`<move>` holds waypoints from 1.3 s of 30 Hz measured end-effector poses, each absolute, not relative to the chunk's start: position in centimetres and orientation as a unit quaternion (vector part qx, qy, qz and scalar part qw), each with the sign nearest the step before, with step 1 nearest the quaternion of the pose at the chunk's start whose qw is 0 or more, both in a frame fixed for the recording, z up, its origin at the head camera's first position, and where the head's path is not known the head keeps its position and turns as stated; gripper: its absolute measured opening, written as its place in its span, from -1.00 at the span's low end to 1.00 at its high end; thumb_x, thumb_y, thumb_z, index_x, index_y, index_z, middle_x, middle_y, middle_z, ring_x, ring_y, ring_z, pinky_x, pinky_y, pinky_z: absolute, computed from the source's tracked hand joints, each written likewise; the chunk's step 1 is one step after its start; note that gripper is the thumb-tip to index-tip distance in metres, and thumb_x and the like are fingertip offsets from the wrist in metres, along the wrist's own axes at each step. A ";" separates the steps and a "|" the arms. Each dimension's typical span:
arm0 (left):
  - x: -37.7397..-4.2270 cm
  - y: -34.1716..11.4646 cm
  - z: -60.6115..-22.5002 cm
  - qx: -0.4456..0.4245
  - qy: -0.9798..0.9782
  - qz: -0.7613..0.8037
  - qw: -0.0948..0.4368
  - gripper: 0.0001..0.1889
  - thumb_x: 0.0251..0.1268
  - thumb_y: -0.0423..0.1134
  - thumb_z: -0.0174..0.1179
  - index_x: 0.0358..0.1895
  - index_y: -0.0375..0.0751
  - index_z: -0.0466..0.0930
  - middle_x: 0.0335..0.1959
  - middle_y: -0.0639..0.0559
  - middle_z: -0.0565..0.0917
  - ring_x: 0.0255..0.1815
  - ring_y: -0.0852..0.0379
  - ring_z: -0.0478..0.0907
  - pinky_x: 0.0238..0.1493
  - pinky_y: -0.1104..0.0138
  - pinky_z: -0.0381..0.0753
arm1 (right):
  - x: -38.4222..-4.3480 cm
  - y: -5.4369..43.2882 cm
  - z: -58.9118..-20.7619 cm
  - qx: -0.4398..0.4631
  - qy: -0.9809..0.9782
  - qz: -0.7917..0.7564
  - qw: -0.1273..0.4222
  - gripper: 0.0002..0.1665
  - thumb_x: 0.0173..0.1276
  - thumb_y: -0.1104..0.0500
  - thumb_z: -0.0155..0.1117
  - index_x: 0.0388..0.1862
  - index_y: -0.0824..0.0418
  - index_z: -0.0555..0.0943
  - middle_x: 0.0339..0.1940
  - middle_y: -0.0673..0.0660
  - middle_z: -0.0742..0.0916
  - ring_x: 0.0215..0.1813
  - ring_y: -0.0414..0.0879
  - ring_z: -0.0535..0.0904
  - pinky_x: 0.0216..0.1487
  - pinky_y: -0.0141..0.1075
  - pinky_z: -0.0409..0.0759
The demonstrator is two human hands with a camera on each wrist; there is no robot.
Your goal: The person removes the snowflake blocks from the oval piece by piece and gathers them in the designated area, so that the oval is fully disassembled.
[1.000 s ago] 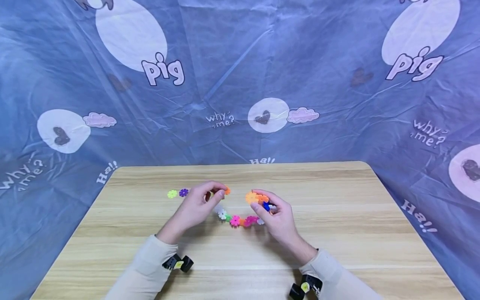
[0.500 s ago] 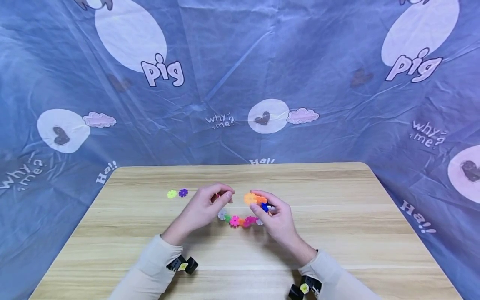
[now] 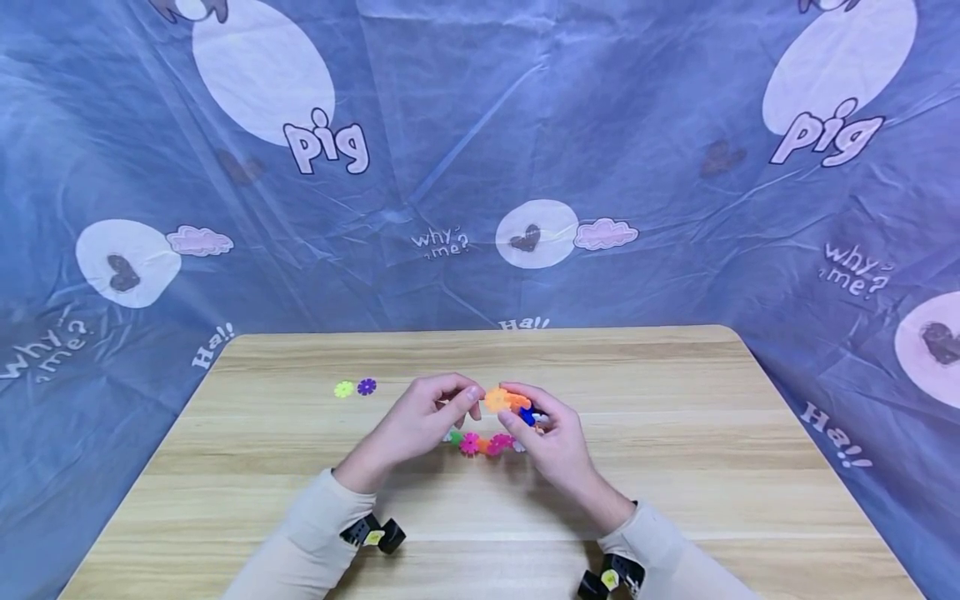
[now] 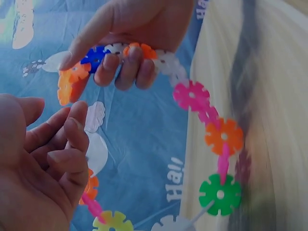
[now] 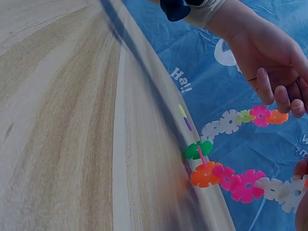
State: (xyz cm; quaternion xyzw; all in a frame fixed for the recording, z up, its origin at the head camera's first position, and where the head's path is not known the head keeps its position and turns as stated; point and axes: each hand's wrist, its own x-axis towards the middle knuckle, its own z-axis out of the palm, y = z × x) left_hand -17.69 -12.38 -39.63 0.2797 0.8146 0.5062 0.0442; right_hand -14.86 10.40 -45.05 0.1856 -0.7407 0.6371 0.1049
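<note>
left hand [image 3: 416, 423] moved rightward — wooden tabletop [image 3: 675, 433]

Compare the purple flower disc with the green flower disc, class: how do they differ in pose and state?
The purple disc lies flat on the table; the green disc is raised in the chain that the right hand grips.
The purple disc is loose; the green disc has a pink piece slotted into it.
Both have notched, petal-like rims.

Between left hand [image 3: 427, 418] and right hand [image 3: 553, 433]: tightly hemmed in.
Below grips: blocked by flower-disc chain [image 3: 470, 444].
Beyond grips: passage afforded over tabletop [image 3: 480, 354].
</note>
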 end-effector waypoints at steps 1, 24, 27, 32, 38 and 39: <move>-17.7 -12.3 -39.7 0.275 0.811 0.514 0.053 -0.75 0.72 -0.20 0.12 0.03 -0.25 0.76 -0.28 -0.04 0.79 -0.38 0.18 0.59 -0.34 0.38 0.61 | -14.9 10.4 -45.0 0.187 -0.741 0.637 0.103 -0.59 0.52 0.34 0.38 0.31 0.29 0.67 0.07 0.35 0.81 -0.16 -0.28 0.73 -0.31 -0.29 0.79; -18.1 -12.1 -41.1 0.147 0.619 0.739 0.222 -0.83 0.69 -0.31 0.03 0.00 -0.29 0.61 -0.45 0.14 0.71 -0.58 0.34 0.52 -0.61 0.54 0.39 | -15.4 10.6 -45.8 0.230 -0.690 0.685 0.035 -0.50 0.54 0.38 0.31 0.41 0.42 0.54 0.17 0.14 0.73 -0.02 -0.23 0.73 -0.07 -0.30 0.83; -18.2 -12.3 -41.2 0.147 0.614 0.743 0.220 -0.83 0.69 -0.31 0.03 -0.01 -0.27 0.62 -0.45 0.14 0.72 -0.58 0.34 0.52 -0.61 0.54 0.39 | -15.5 10.8 -46.2 0.239 -0.677 0.696 0.032 -0.52 0.55 0.39 0.27 0.39 0.48 0.53 0.16 -0.11 0.74 -0.06 -0.18 0.77 -0.06 -0.29 0.83; -18.0 -12.2 -41.2 0.136 0.628 0.738 0.207 -0.82 0.68 -0.29 0.05 0.01 -0.32 0.61 -0.45 0.13 0.70 -0.56 0.32 0.52 -0.59 0.53 0.41 | -15.4 10.7 -46.2 0.229 -0.693 0.682 0.050 -0.53 0.54 0.40 0.26 0.38 0.45 0.56 0.16 -0.26 0.77 -0.05 -0.25 0.77 -0.09 -0.31 0.81; -17.3 -11.4 -40.7 0.126 0.659 0.720 0.179 -0.76 0.67 -0.32 0.11 0.04 -0.51 0.60 -0.47 0.12 0.67 -0.59 0.29 0.47 -0.59 0.50 0.41 | -15.3 10.6 -46.1 0.218 -0.711 0.666 0.061 -0.51 0.52 0.40 0.28 0.40 0.40 0.60 0.19 0.11 0.81 0.00 -0.30 0.75 -0.03 -0.35 0.79; -17.2 -11.2 -40.6 0.123 0.661 0.719 0.176 -0.76 0.67 -0.32 0.13 0.04 -0.52 0.60 -0.47 0.12 0.66 -0.60 0.29 0.47 -0.60 0.50 0.41 | -15.3 10.6 -46.1 0.218 -0.713 0.664 0.063 -0.51 0.52 0.40 0.29 0.40 0.40 0.60 0.19 0.21 0.81 0.00 -0.30 0.76 -0.02 -0.35 0.80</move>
